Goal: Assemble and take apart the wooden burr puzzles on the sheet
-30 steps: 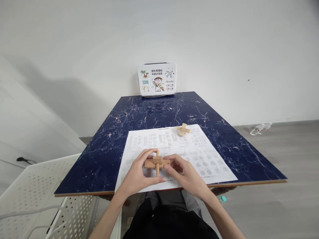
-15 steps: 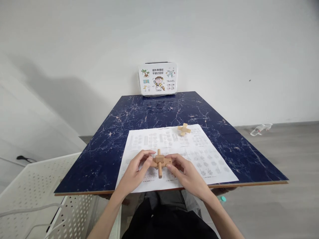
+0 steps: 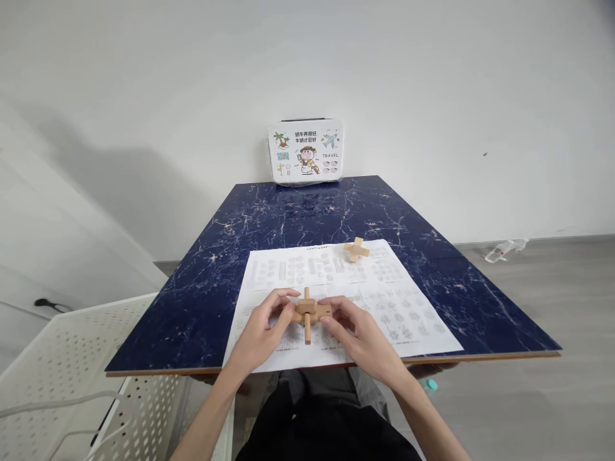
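Note:
A wooden cross-shaped puzzle (image 3: 308, 312) is held just above a printed instruction sheet (image 3: 384, 301) near the table's front edge. My left hand (image 3: 259, 335) pinches its left end with thumb and fingers. From the other side, my right hand (image 3: 361, 336) grips its right end. A peg of the puzzle points down toward me between the two hands. A second, smaller wooden cross puzzle (image 3: 356, 249) lies untouched at the sheet's far edge.
The dark blue marbled table (image 3: 307, 218) reaches to a white wall, where a white illustrated box (image 3: 305, 152) stands. A white perforated basket (image 3: 62, 378) sits left of my lap. A clear plastic bottle (image 3: 505, 248) lies on the grey floor at right.
The puzzle and both hands have shifted slightly away from me and lower over the sheet. My left thumb has pulled back from under the peg. The far puzzle has not moved.

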`<state>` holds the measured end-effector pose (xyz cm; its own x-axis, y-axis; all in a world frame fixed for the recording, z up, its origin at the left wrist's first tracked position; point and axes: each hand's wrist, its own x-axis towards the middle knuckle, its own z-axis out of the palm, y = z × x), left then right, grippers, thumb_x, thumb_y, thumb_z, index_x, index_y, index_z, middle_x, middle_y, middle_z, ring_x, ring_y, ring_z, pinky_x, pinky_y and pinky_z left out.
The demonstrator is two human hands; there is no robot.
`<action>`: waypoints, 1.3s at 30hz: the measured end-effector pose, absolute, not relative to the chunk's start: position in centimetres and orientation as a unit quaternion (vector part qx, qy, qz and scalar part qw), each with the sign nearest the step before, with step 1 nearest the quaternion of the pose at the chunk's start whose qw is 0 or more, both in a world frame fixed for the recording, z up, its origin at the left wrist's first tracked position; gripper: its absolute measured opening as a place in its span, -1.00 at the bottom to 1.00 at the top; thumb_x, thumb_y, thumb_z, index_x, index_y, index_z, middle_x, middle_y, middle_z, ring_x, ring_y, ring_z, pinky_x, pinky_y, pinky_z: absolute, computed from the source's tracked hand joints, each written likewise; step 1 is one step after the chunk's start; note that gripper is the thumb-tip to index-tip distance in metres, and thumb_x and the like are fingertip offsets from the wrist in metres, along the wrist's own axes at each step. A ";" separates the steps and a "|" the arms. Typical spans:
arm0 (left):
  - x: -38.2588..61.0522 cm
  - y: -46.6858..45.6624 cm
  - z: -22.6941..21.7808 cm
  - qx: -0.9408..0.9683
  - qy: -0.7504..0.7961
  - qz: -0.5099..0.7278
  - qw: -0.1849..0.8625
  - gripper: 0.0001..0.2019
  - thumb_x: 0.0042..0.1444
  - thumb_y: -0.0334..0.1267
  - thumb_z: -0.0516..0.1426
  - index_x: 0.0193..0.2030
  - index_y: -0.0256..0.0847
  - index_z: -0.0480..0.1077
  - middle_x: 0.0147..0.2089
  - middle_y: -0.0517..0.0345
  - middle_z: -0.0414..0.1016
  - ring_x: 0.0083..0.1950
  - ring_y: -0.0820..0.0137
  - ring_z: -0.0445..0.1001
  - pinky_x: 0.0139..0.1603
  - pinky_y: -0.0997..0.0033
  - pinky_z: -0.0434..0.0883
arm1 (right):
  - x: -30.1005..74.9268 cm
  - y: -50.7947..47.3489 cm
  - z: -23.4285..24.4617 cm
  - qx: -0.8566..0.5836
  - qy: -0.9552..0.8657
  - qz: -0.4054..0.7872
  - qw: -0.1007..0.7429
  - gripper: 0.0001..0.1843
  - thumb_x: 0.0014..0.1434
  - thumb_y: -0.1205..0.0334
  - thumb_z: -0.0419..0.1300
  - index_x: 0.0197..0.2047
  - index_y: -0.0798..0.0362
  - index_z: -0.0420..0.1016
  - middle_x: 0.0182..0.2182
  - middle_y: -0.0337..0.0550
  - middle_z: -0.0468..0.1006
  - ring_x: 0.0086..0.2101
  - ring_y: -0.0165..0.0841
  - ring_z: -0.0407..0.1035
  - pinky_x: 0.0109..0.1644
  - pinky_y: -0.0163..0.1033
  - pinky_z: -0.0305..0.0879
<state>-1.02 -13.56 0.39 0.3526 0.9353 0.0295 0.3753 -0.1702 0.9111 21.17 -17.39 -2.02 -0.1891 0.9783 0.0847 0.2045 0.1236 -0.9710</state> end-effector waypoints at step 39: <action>-0.7 -14.2 0.7 0.799 0.413 0.283 0.333 -0.15 -0.12 -0.09 0.52 0.30 -0.01 0.27 0.26 0.02 0.47 0.25 0.02 0.48 0.28 0.02 0.42 | 21.3 -17.5 -1.9 -0.461 -0.579 0.499 0.450 -0.62 0.42 -0.07 0.18 0.12 0.00 0.47 -0.36 -0.22 0.48 -0.35 -0.29 0.43 -0.21 -0.17 0.38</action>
